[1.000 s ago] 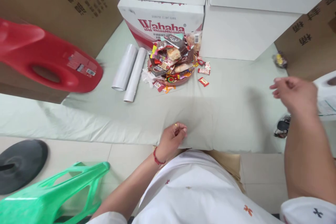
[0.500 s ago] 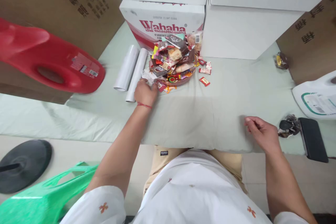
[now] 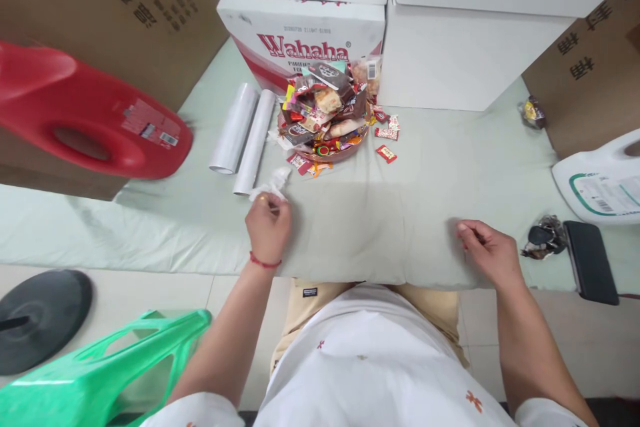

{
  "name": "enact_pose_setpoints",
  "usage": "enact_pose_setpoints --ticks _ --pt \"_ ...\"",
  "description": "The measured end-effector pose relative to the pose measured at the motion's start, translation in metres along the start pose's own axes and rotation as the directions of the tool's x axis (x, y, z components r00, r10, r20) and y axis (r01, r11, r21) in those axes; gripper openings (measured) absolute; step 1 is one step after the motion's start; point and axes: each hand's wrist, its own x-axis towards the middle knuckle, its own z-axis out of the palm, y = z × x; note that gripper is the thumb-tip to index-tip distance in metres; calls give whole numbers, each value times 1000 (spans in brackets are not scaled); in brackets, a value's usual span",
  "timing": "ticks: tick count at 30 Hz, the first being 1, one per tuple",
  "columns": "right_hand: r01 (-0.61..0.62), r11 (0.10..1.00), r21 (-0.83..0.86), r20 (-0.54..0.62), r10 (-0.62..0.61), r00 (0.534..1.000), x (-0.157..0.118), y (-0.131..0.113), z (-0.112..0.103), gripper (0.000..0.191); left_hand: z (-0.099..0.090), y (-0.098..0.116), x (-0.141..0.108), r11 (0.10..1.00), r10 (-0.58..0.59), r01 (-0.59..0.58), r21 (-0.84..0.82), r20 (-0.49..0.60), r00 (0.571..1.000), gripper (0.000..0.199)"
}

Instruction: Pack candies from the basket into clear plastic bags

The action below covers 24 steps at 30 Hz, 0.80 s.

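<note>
My left hand (image 3: 269,223), with a red string at the wrist, pinches a crumpled white wrapper (image 3: 276,181) over the green cloth, just below two white rolls (image 3: 254,143). Beyond it, a heaped bowl of snacks (image 3: 330,117) stands against the Wahaha box, with small packets around its base. My right hand (image 3: 487,247) rests near the table's front edge, left of some keys (image 3: 545,237). Its fingers are curled together, and whatever they may hold is hidden.
A red jug (image 3: 100,120) and a cardboard box (image 3: 165,7) are at left. White boxes (image 3: 450,57) line the back. At right are a white jug (image 3: 605,183), a black phone (image 3: 591,260) and a wrapped snack (image 3: 532,112). Below left is a green stool (image 3: 65,373).
My left hand has drawn back from the bowl's left side toward the front edge, bringing the white wrapper with it. My right hand has stayed nearly in place.
</note>
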Motion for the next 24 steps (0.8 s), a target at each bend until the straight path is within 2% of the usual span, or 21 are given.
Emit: enact_pose_setpoints --ticks 2,4,6,8,9,12,15,17,19,22,24 --pt "-25 996 89 -40 29 999 16 0 -5 37 1 -4 -25 994 18 -13 -108 49 999 10" --pt "-31 996 88 -137 43 990 46 0 -19 33 3 -6 -44 987 50 -36 -157 86 995 11" --pt "-43 992 -121 -268 10 963 91 -2 -39 30 4 -6 -56 985 89 -73 -159 95 992 12" --pt "-74 922 -381 -419 -101 902 145 -6 -62 38 4 -4 -59 983 137 -125 -133 93 986 13" --pt "-118 869 -481 -450 -129 883 174 -8 -73 47 3 -3 -59 982 162 -152 -112 94 982 13" --pt "-293 727 -621 -477 -53 877 251 -11 -100 76 3 -1 -55 976 216 -211 -53 106 971 15" --pt "-345 665 -662 -465 -4 885 304 -8 -112 84 3 0 -53 972 233 -230 -46 101 967 15" --pt "-344 662 -665 -428 40 903 322 -4 -113 81 3 1 -53 972 234 -231 -37 98 967 15" --pt "-344 664 -664 -432 35 901 323 -1 -108 66 3 1 -53 972 233 -232 -20 96 968 15" --pt "-313 649 -693 -451 -51 891 295 -2 -93 47 3 2 -53 975 221 -222 -5 97 970 14" --pt "-234 628 -742 -368 -90 926 261 -4 -84 43 2 3 -53 981 195 -196 4 99 976 14"
